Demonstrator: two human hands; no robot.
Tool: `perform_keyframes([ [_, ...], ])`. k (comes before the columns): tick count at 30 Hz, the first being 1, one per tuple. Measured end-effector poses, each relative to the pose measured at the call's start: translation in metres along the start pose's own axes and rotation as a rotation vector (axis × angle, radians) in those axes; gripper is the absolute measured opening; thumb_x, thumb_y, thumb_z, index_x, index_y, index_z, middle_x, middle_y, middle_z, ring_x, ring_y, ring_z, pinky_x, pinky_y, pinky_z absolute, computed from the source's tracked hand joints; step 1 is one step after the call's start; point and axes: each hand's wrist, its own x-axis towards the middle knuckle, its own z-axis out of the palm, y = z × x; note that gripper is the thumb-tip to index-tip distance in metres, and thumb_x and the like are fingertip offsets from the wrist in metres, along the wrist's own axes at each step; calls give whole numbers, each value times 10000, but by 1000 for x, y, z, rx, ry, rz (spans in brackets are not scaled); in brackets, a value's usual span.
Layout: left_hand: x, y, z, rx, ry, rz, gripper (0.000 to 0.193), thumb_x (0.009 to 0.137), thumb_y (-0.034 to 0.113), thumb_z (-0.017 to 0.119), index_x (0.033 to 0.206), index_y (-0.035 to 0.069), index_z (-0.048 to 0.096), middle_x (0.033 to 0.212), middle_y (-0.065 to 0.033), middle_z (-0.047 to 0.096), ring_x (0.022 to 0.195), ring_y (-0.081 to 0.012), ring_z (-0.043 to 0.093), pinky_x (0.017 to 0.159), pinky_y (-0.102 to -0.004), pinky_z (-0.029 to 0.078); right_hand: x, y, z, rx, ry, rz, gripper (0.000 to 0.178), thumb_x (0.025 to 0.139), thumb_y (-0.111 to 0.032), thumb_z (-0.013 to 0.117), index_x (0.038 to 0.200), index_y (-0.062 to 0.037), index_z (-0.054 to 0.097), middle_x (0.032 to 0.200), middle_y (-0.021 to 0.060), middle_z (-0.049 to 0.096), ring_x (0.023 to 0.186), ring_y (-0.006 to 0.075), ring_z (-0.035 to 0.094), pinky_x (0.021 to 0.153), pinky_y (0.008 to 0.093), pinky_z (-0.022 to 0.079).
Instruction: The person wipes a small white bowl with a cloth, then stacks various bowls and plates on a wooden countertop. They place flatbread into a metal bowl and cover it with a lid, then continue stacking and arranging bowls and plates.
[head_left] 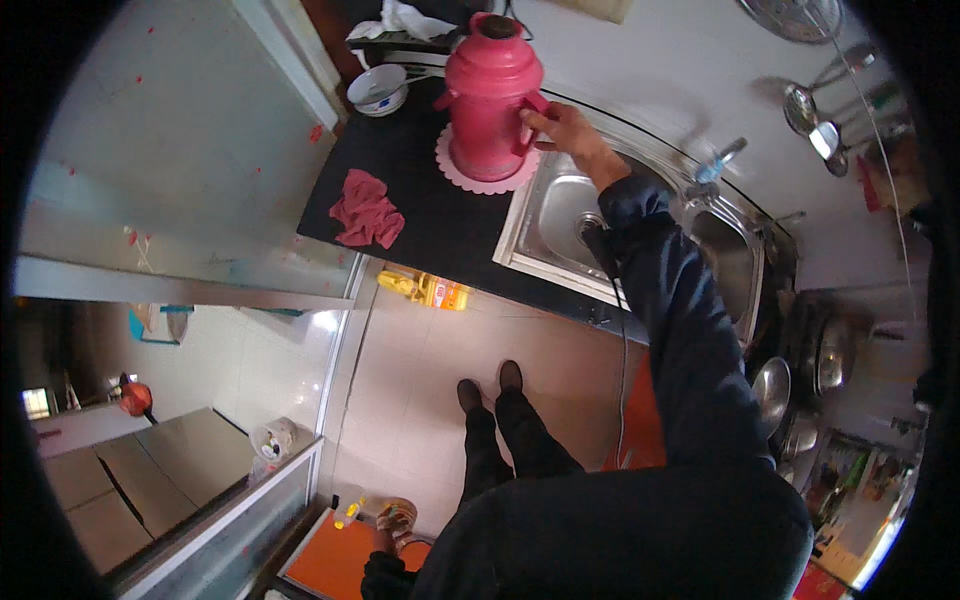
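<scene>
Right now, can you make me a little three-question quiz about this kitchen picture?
1. True or false: the right hand is on the handle of the pink thermos flask.
2. What does the thermos flask stand on? A) the pink round mat B) the steel sink C) the floor
3. Fill in: the crumpled pink cloth lies on the ____ countertop.

Key: 1 true; 2 A; 3 black. The left hand is low down, off the counter, and seems to hold something small.
</scene>
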Motion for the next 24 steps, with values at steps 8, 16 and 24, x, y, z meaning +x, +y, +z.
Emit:
perform_keyframes([
  [8, 7, -59, 33, -48, -83, 23, 507, 1040, 321, 502, 1506, 131, 443, 1291, -197, 655, 1130, -351, 663, 801, -557, 619, 8, -17, 6, 170, -109, 77, 442, 969, -427, 691, 1101, -6, 704, 1008, 72, 708, 889, 191, 656, 889, 424, 586],
  [16, 3, -48, 48, -127, -155, 48, 539, 1043, 337, 502, 1515, 91, 415, 1320, -200, 627, 1172, -361, 634, 849, -541, 601, -8, -14, -5, 247, -125, -77, 337, 1027, -299, 615, 1181, -4, 669, 1079, 96, 704, 972, 222, 665, 959, 496, 585],
  [24, -13, -19, 80, 25, -82, 79, 589, 1014, 314, 551, 1533, 83, 395, 1327, -185, 632, 1167, -339, 641, 835, -522, 601, -6, -5, 6, 328, -144, -83, 274, 1018, -223, 626, 1150, 15, 657, 1034, 97, 687, 958, 217, 656, 939, 517, 614],
])
